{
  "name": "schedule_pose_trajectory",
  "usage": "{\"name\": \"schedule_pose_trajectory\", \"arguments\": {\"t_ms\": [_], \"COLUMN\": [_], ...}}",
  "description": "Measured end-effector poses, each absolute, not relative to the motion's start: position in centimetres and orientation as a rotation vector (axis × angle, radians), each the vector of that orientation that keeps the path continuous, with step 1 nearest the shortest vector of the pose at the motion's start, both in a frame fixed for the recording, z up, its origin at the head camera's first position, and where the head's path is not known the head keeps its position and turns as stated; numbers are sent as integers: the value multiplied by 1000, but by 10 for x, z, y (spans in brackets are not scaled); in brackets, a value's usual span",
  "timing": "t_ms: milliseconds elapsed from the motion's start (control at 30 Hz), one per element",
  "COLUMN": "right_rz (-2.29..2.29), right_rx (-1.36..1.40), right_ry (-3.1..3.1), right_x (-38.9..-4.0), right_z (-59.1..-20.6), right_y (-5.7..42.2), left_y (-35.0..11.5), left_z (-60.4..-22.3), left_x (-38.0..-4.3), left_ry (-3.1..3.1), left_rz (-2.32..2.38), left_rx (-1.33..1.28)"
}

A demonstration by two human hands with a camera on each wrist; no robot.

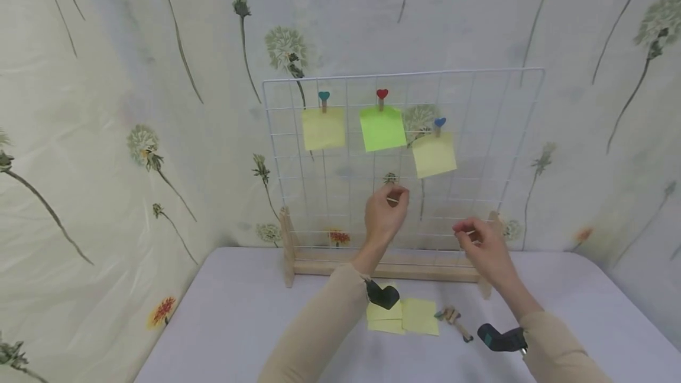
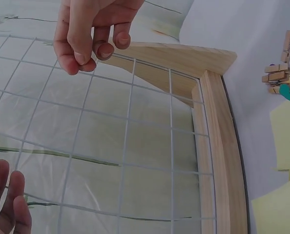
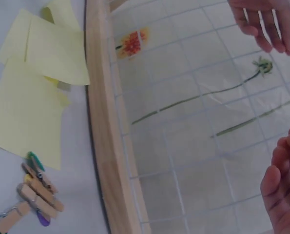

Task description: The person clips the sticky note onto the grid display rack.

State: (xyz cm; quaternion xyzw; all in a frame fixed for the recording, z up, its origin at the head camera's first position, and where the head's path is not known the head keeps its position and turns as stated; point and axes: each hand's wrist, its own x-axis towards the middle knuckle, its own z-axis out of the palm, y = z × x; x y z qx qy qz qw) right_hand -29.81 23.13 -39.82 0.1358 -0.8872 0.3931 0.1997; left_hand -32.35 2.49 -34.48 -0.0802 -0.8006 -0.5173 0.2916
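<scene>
A white wire grid panel (image 1: pixel 340 174) stands upright in a wooden base (image 1: pixel 383 270). My left hand (image 1: pixel 385 211) is in front of its lower middle, fingers loosely bent and nothing seen in them. To the right, my right hand (image 1: pixel 483 247) is near the grid's lower right part. Its thumb and forefinger tips come close together in the left wrist view, with no object showing between them. Pinned up on the grid are a pale yellow sticky note (image 1: pixel 323 130) under a teal heart clothespin (image 1: pixel 324 99), a green note (image 1: pixel 382 130) under a red one, and another yellow note (image 1: pixel 434 155) under a blue one.
Loose yellow sticky notes (image 3: pixel 57 48) lie on the white table (image 1: pixel 229 312) before the base. Beside them is a small heap of wooden clothespins (image 3: pixel 40 192). A flower-patterned curtain (image 1: pixel 202 34) hangs behind the grid.
</scene>
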Motion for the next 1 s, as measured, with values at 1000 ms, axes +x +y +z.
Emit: {"name": "schedule_pose_trajectory", "arguments": {"t_ms": [1000], "right_rz": [1154], "right_rx": [302], "right_ry": [-2535], "right_x": [-280], "right_z": [-451], "right_y": [229], "left_y": [-5], "left_z": [-429], "left_x": [-309], "left_ry": [-2305], "left_rz": [-1424], "left_rx": [-140]}}
